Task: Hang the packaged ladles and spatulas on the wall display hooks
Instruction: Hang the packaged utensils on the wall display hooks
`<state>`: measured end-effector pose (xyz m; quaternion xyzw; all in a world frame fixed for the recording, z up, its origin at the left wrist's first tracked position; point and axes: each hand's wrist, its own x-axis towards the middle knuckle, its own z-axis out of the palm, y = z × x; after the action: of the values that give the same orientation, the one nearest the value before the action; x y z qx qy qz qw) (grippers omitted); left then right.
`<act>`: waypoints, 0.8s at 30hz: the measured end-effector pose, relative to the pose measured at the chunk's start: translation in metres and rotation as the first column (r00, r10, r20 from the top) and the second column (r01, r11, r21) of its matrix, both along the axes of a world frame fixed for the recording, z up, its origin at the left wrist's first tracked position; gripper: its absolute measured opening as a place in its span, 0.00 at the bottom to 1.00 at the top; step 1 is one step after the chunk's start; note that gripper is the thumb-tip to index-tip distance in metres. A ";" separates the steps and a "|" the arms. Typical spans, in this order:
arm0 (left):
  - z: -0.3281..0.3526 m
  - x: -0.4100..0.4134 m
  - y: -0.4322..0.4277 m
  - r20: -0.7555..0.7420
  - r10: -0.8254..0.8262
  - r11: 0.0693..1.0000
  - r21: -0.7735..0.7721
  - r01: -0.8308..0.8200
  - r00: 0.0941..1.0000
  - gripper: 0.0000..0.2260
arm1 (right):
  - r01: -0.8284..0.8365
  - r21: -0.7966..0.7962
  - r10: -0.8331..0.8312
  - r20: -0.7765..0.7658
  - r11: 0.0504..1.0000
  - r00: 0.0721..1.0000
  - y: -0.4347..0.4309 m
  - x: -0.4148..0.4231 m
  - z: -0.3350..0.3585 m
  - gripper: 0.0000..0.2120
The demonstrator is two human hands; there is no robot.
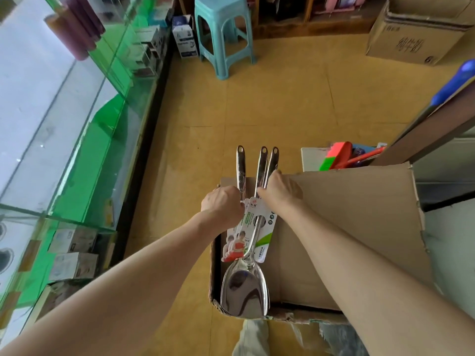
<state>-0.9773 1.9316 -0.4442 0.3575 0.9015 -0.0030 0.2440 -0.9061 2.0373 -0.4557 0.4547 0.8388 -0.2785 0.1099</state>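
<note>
- Low in the middle of the frame, three packaged steel spatulas point(244, 286) are held as a bunch above an open cardboard box point(347, 227) that stands on the yellow floor point(270, 104).
- Their wide, shiny blades lie stacked and point toward the bottom of the frame, over the near edge of the box. Their slim handles fan out toward the top, each ending in a small hanging hole.
- Printed packaging cards point(259, 222), white with green and a red figure, wrap the shafts between the blades and the hands.
- The left hand point(222, 204) comes in from the lower left with its back up. Its fingers are curled round the bunch at the top of the cards, beside the leftmost handle; the fingertips are hidden.
- The right hand point(281, 191) reaches in from the lower right, fingers curled over the two right-hand handles, just above the cards. Its fingertips cannot be seen either.
- The two hands sit close together, on either side of the bunch.
- One large flap of the box stands raised to the right of the right hand.
- Beyond that flap, a white bin point(309, 158) holds red, green and blue plastic items.
- Along the left side runs a glass display case point(84, 140) with green-tinted edges and small boxes inside.
- At the top of the frame a turquoise plastic stool point(223, 29) stands on the floor, with a second carton point(416, 37) at the upper right.
</note>
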 end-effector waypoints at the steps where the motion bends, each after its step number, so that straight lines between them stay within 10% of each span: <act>1: -0.002 0.000 0.002 -0.003 0.006 1.000 0.004 -0.006 1.000 0.06 | 0.029 -0.017 -0.029 -0.001 0.999 1.000 0.000 -0.003 -0.004 0.17; 9: -0.010 0.001 0.009 0.016 -0.007 1.000 0.009 0.007 1.000 0.08 | 0.279 -0.181 -0.289 -0.032 0.943 0.957 0.008 -0.012 -0.021 0.19; 24: 0.047 0.044 0.012 0.225 -0.107 0.993 0.069 0.094 0.968 0.12 | 0.154 -0.122 -0.174 -0.176 0.980 0.969 -0.005 0.081 0.074 0.11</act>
<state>-0.9333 1.9434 -0.3972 0.4077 0.8478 0.0520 0.3352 -0.8252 2.0326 -0.3822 0.4881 0.7886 -0.3725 0.0323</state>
